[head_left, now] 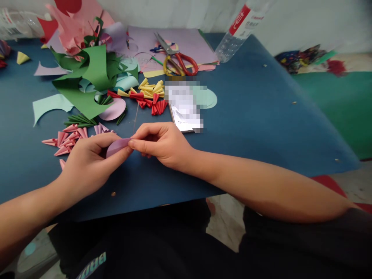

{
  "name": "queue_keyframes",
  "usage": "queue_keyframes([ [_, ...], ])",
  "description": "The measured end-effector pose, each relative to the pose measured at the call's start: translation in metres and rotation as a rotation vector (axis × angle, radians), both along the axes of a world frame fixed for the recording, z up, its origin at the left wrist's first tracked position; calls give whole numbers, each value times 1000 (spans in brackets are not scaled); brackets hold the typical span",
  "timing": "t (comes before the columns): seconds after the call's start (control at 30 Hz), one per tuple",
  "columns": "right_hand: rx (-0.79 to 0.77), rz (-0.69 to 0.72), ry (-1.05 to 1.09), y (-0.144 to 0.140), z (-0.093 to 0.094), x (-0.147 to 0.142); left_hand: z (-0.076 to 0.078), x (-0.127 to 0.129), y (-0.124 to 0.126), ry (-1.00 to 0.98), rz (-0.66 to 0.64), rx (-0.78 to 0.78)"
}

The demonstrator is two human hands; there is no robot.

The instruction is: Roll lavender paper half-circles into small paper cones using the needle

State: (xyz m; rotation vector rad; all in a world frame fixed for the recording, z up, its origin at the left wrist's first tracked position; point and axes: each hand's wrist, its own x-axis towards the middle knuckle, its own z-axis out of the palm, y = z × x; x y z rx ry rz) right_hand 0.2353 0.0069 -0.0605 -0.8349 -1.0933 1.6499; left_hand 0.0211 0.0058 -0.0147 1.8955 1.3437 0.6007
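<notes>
A purple piece of paper (117,145) with a curved edge is held between my two hands, above the front of the blue table. My left hand (90,159) grips it from the left, thumb along its lower side. At its right end, my right hand (164,145) pinches it between thumb and forefinger. Just behind my left hand lie pink paper cones (69,139), and a few light purple cones (101,128) are partly covered by that hand. Dark green cones (80,120), red cones (158,105) and yellow cones (151,90) lie farther back.
Green paper scraps (99,64) and crumpled pink paper (71,35) pile up at the back left. Red-handled scissors (186,64) lie on purple sheets (186,40). A phone (183,110) lies beside round light-green paper pieces (213,99). A plastic bottle (236,33) stands near the wall.
</notes>
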Motion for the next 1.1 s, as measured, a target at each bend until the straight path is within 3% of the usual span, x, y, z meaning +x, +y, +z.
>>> queue_keyframes([
  [0.2,32,7,51,2,-2,-1,0,-1,-1,-29,-13,8],
  [0.57,150,-46,-95,-3,1,3,3,5,-4,-24,24,28],
  [0.8,251,-63,-76,-2,-1,3,5,5,-4,2,28,23],
  [1.1,156,-45,-54,-3,1,2,5,4,-3,-84,19,-3],
])
